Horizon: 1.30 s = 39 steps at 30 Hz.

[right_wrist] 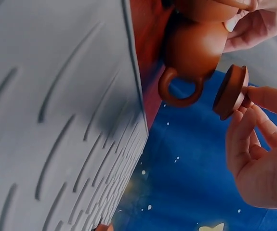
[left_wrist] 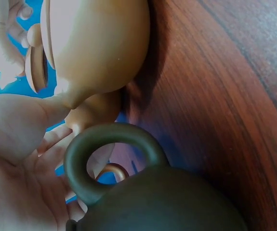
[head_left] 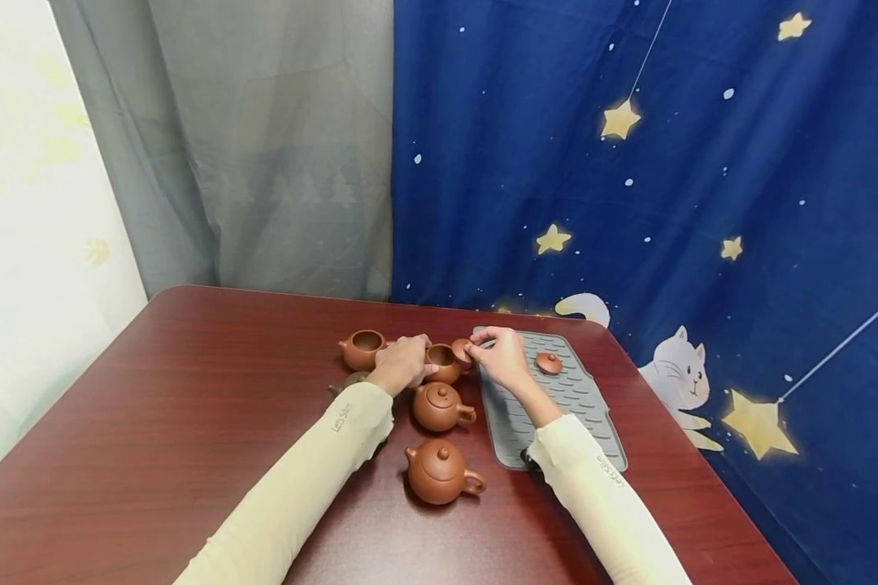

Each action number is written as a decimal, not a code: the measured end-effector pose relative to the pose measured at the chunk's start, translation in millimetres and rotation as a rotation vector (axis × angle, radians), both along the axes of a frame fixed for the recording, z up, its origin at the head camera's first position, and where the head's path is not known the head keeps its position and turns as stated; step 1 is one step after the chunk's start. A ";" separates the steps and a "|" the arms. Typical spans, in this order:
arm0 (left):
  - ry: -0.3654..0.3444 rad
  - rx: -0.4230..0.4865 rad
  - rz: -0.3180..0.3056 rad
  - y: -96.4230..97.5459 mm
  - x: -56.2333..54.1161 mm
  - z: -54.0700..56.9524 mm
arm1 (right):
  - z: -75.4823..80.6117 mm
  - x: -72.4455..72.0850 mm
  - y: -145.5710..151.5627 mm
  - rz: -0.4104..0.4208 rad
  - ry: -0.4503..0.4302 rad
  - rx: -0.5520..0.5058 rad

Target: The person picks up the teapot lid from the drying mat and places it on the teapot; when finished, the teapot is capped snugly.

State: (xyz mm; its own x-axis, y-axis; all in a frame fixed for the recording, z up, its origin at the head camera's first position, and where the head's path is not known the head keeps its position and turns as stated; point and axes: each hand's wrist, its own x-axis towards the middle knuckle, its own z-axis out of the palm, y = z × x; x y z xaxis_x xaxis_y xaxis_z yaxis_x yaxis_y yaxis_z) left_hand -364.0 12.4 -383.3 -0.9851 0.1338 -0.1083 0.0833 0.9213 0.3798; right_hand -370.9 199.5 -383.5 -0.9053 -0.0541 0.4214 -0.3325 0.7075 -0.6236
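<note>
My left hand [head_left: 404, 363] grips the left side of a lidless brown clay teapot [head_left: 442, 366], thumb and fingers on either side of its spout end. The handle of this pot points right. With fingertips my right hand [head_left: 501, 357] pinches the knob of a small brown teapot lid [right_wrist: 232, 91], held tilted beside the open pot, its underside toward it. Close in front stands a lidded brown teapot [head_left: 439, 406]. A dark green teapot [left_wrist: 162, 202] is near my left wrist, mostly hidden by the arm in the head view.
Another lidless teapot [head_left: 363, 351] stands at the back left. A lidded teapot [head_left: 439, 471] is nearest me on the red-brown table [head_left: 190, 406]. Under my right forearm lies a grey ridged mat [head_left: 585, 406] with a second lid [head_left: 549, 363] on it. Curtains hang behind.
</note>
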 end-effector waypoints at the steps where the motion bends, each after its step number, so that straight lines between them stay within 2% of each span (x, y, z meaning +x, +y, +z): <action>1: 0.000 -0.003 -0.001 0.1 0.6 0.7 | -0.1 -0.5 -1.0 0.007 0.005 -0.004; 5: 0.004 -0.009 0.000 -0.1 1.9 1.9 | 1.3 -0.8 -7.1 0.021 0.018 -0.003; 17: 0.024 -0.011 -0.003 -0.3 -0.8 -1.2 | 3.5 -0.7 -23.4 0.060 -0.042 -0.023; 28: 0.024 -0.009 0.006 0.9 -1.4 -2.1 | -3.5 -7.3 -26.5 0.057 -0.009 0.060; 39: 0.025 0.008 0.019 -0.5 -1.7 -5.2 | -4.3 -9.6 -30.0 0.059 -0.030 0.091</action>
State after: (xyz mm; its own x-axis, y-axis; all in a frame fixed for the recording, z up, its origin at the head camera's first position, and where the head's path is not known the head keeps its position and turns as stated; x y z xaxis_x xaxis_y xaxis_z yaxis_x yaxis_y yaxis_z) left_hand -365.6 11.9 -388.5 -0.9897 0.1162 -0.0831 0.0756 0.9196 0.3854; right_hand -380.5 169.5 -387.8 -0.9115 -0.1445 0.3851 -0.3574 0.7416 -0.5677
